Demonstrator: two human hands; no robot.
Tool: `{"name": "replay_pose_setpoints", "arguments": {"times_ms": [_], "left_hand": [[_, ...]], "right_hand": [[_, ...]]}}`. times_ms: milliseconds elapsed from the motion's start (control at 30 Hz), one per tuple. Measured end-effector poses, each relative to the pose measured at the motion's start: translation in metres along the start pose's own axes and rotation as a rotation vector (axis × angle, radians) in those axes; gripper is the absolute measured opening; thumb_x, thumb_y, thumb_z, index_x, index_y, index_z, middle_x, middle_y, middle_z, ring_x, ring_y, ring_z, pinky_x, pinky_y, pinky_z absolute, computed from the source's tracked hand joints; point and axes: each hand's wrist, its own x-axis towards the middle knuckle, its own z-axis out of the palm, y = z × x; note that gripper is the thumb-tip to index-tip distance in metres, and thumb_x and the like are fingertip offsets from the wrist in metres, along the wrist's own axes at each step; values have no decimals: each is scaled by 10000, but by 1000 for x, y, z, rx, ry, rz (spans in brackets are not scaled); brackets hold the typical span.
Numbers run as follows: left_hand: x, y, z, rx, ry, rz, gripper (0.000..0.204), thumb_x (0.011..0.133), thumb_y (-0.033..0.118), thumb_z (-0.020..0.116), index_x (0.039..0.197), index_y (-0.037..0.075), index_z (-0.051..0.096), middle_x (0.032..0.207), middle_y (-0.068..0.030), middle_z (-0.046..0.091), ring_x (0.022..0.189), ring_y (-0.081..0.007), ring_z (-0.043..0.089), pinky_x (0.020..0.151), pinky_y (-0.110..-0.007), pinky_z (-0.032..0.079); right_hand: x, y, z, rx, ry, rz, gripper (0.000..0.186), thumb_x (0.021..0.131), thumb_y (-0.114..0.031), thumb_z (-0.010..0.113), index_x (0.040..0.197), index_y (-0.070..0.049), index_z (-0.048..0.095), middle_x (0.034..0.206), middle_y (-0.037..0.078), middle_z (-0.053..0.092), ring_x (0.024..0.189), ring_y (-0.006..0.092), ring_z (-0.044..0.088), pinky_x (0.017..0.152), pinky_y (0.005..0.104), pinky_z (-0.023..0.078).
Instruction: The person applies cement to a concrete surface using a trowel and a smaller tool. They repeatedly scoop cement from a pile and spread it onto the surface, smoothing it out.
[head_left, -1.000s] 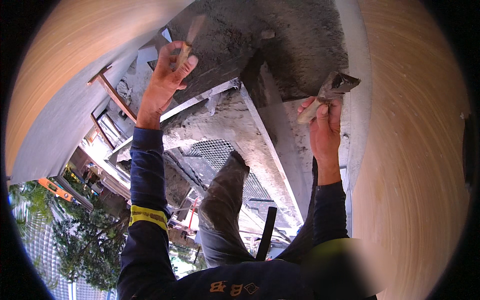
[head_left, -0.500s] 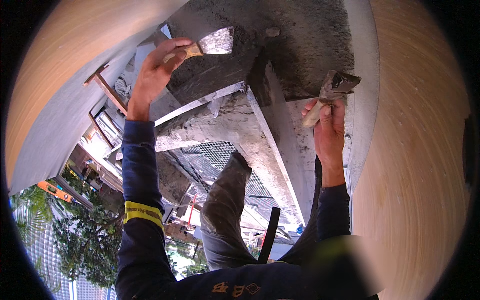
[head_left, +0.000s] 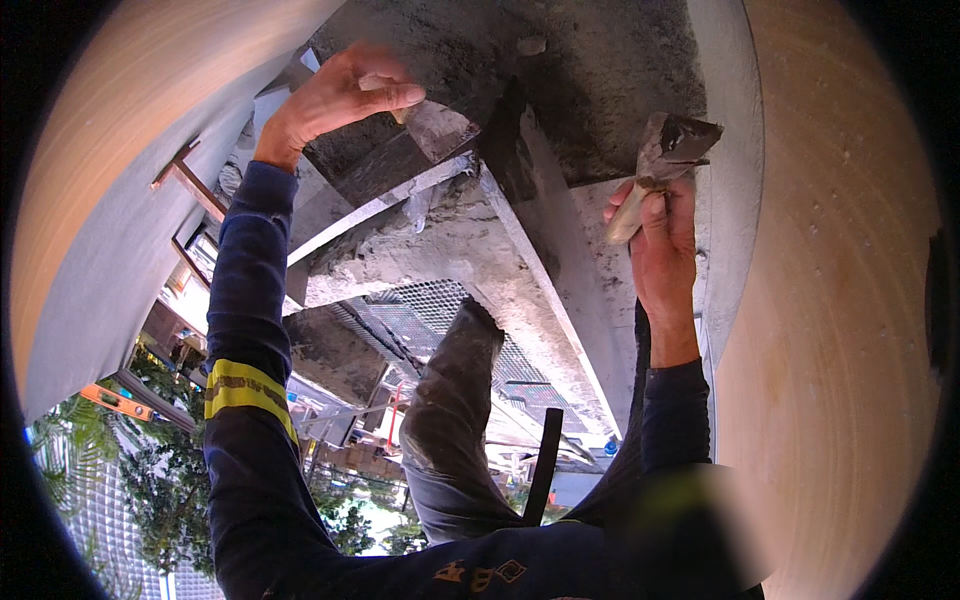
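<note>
My left hand (head_left: 350, 95) is closed on a scraper (head_left: 438, 128) with a wooden handle, its flat blade at the top corner of a grey concrete ledge (head_left: 470, 200), over a dark mortar surface (head_left: 555, 70); its fingertips are blurred. On the right, my right hand (head_left: 662, 250) is closed on a wooden-handled trowel (head_left: 675, 140), held blade upward with dark material on it, near the pale edge of the mortared surface.
Curved wood-coloured walls (head_left: 830, 300) flank both sides. A wooden frame (head_left: 195, 180) stands at the left. My legs (head_left: 450, 410) are over a metal grating (head_left: 415, 310). An orange spirit level (head_left: 115, 400) and trees show at lower left.
My left hand has shifted up and its scraper blade has come down and right to the ledge's corner. My right hand and trowel have risen slightly.
</note>
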Motion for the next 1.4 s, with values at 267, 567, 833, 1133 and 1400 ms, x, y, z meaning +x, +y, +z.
{"name": "replay_pose_setpoints", "arguments": {"times_ms": [267,567,833,1133,1400], "left_hand": [[17,-9,4,189,31,250,244,924,376,781,968,136,775,948,-29,695,925,-210,673,860,-353,552],[28,-31,3,436,18,513,211,913,255,788,1114,192,795,1065,-15,740,979,-196,709,941,-330,602],[31,-46,14,134,-29,266,209,911,286,789,1056,137,777,1071,-33,683,1031,-197,659,941,-344,552],[36,-64,34,-76,24,208,320,917,358,808,860,51,739,867,-29,567,887,-209,575,817,-394,457],[38,-66,36,70,55,275,249,914,316,803,942,72,765,948,-35,643,983,-220,638,892,-361,530]], "right_hand": [[0,3,1,40,11,16,267,1129,-315,475,1311,-120,495,1131,59,656,1055,142,638,967,348,531],[-1,6,1,26,11,8,275,1120,-341,495,1304,-137,507,1116,49,666,1045,140,647,939,333,548],[2,8,2,38,2,5,295,1115,-341,505,1329,-138,502,1126,53,666,1050,142,647,938,333,551],[2,9,3,18,-11,-14,280,1126,-312,478,1340,-133,497,1127,60,666,1051,143,649,940,336,551],[2,10,1,37,-21,-15,261,1123,-295,486,1331,-138,502,1143,53,680,1069,137,660,945,335,558]]}}
